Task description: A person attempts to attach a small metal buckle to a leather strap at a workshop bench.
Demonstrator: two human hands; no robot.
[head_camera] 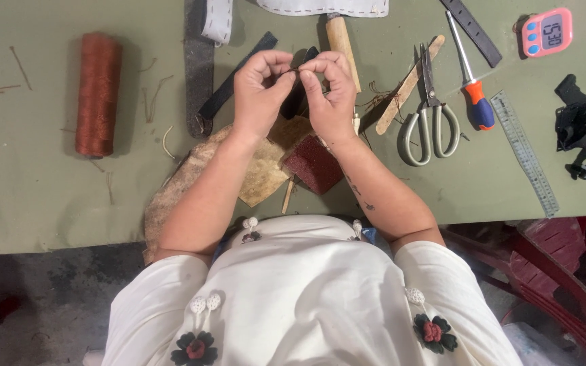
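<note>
Both hands are up over the middle of the green table, fingertips pinched together on something tiny and dark. The left hand and right hand meet at the thumbs and forefingers, and whatever's between them is too small to make out, maybe thread or a needle, can't tell.

Right under the wrists sit a tan leather scrap and a dark red leather piece, touching each other. A black strap runs diagonally just behind the left hand, and a wooden tool handle pokes out behind the right one.

Further right: a flat wooden stick with grey-handled scissors lying across it, then a screwdriver with an orange and blue grip, then a clear plastic ruler. There's a small pink digital timer in the top right corner with a grey screen and blue buttons.

Way off left, well apart from everything, a spool of rust-brown thread lies on its side.
</note>
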